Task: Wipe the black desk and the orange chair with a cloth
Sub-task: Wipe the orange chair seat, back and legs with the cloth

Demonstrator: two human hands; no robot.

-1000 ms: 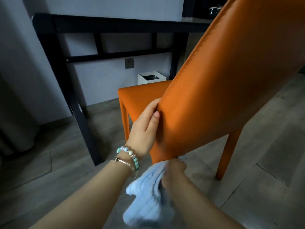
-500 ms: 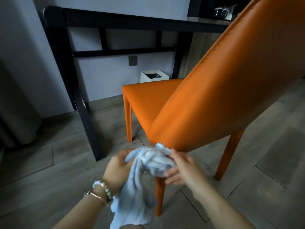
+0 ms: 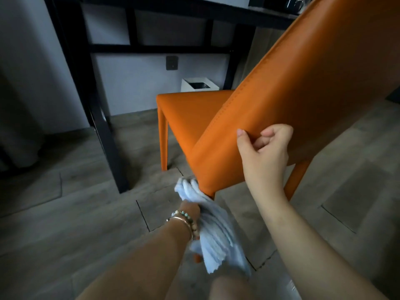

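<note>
Since half a second ago the cloth [image 3: 207,226] is passing wholly into the left hand [image 3: 190,210], and the right hand [image 3: 265,148] is leaving it and rising to the back of the orange chair [image 3: 303,94]. Left hand is closing around the bunched cloth, pressing its upper end against the lower rear corner of the chair, at the top of the near back leg. Right hand is lying against the backrest, fingers curled, thumb extended along the leather; it is gripping nothing that shows. Chair is standing tilted in view, just in front of the black desk [image 3: 101,118]. Judgement: hands are swapping roles, right steadying, left wiping down the leg.
</note>
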